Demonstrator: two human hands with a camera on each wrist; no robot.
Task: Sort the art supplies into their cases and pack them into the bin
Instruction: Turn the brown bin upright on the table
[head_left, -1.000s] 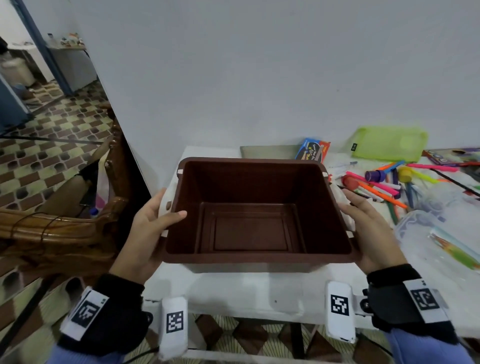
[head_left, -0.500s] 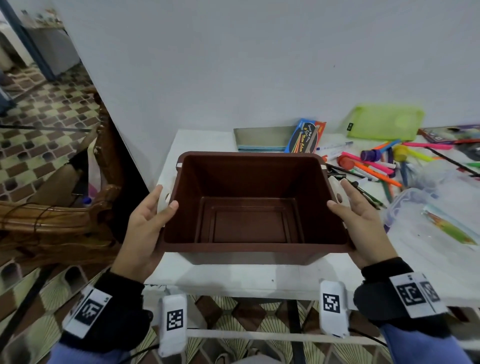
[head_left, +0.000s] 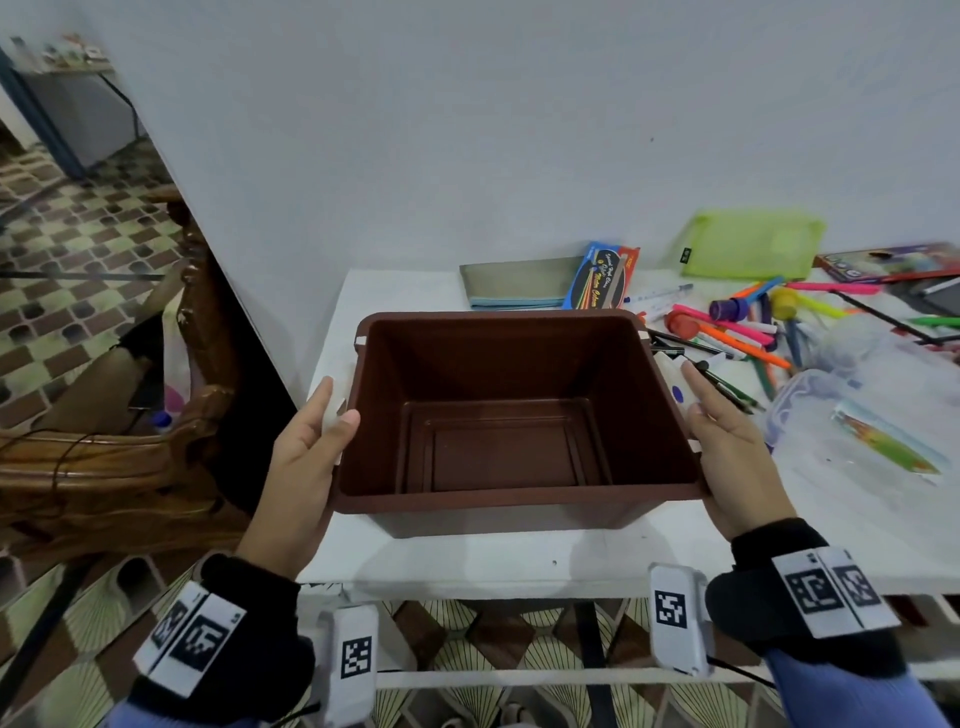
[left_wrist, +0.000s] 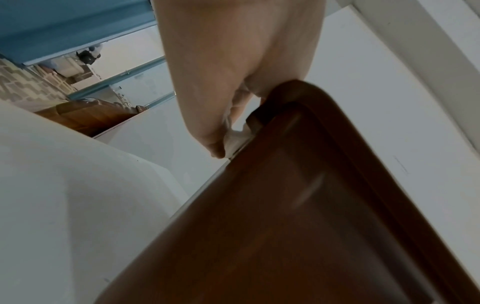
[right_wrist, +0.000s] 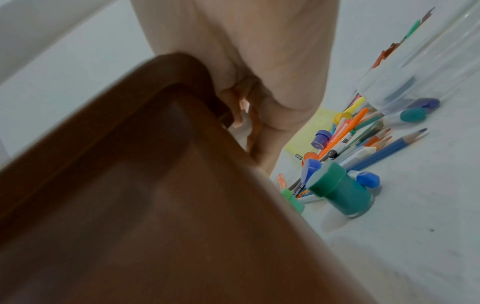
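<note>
Nearest you, both wrists wear black bands with square black-and-white coded tags. Your left hand (head_left: 306, 457) grips the left rim of the brown plastic bin (head_left: 511, 499), thumb hooked over the edge and fingers on its white side latch. Your right hand (head_left: 732, 447) holds the right rim, fingers curled beneath it in the wrist view. The bin sits on the white tabletop (head_left: 519, 556) near its front edge, nothing inside it. To its right lies a clear plastic case (head_left: 852, 415), then scattered markers and pencils (head_left: 737, 332); one marker reads "highlighter". Behind the bin lean a grey pouch (head_left: 514, 283) and a blue colour-pencil box (head_left: 602, 280), its script too small to read. Farthest, a green mesh pouch (head_left: 748, 249) rests against the wall.
</note>
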